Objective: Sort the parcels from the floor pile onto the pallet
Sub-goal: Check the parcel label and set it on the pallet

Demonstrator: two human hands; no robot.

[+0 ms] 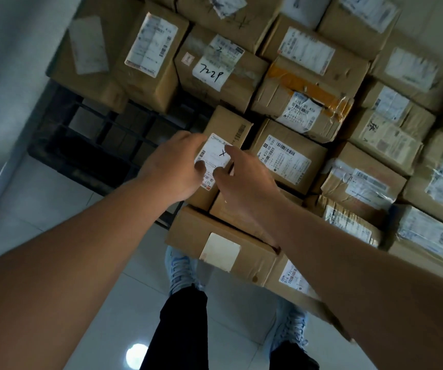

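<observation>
A long narrow cardboard parcel [229, 126] with a white label marked with an X lies at the left edge of the packed parcels on the black pallet [89, 134]. My left hand [173, 166] grips its left side, thumb on the label. From the right, my right hand [244, 177] holds the same parcel, with index finger and thumb on the label. Both hands cover most of its near half.
Several taped brown parcels with shipping labels fill the pallet to the right and back, such as one marked 7229 [215, 68]. A flat box [223, 247] overhangs the near edge. Open black grid shows at the left. White tiled floor [54, 209] and my feet lie below.
</observation>
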